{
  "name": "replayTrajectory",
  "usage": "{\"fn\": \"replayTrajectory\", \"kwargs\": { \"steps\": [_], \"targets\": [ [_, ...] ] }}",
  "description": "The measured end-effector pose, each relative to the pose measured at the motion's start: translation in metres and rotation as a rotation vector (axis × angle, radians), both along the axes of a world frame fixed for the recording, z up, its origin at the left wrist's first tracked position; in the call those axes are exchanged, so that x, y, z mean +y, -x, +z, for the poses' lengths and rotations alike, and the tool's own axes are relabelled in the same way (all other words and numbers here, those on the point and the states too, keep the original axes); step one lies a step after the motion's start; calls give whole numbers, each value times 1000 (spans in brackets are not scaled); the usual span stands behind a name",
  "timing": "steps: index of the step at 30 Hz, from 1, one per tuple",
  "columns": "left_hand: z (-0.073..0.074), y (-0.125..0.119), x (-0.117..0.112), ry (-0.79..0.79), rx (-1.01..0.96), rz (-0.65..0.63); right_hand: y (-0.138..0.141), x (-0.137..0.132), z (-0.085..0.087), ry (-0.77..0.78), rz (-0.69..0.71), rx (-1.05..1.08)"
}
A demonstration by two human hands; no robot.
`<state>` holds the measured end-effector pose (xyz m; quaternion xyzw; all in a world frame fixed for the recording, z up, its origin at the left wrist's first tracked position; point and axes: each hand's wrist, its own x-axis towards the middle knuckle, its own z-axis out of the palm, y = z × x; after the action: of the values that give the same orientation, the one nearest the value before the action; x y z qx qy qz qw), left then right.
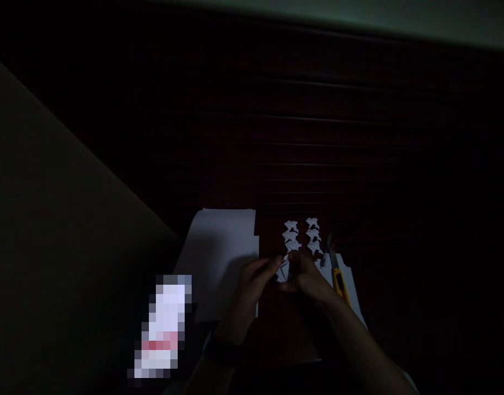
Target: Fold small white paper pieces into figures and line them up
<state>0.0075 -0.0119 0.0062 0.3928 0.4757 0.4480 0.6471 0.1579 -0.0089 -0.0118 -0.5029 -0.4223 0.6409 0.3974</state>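
Note:
Between both hands is a small piece of folded white paper, with crease lines showing on its face. My left hand pinches its left side between thumb and fingers. From the right, my right hand has its fingers closed on the paper's other edge; part of the paper is hidden behind them. Just beyond the hands lie several small folded paper figures in one column, and more folded figures in a second column to the right.
White paper sheets lie on the dark table at the left. At the right, a yellow utility knife rests on more white paper. A pixelated bright object is at lower left. Dark slatted panelling rises behind.

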Motion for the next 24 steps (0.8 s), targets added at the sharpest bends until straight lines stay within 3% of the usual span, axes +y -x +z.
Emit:
{"fn": "replayTrajectory", "kwargs": {
  "steps": [5, 15, 21, 24],
  "targets": [
    [-7, 5, 0, 15, 22, -22, -1, -1, 1, 38, 47, 71],
    [-7, 12, 5, -23, 13, -46, -5, -3, 10, 61, 89, 113],
    [-10, 10, 5, -30, 68, -70, -5, 1, 3, 89, -42, 100],
    [-7, 9, 6, -40, 138, -102, -5, 3, -1, 57, -35, 52]
  ]
}}
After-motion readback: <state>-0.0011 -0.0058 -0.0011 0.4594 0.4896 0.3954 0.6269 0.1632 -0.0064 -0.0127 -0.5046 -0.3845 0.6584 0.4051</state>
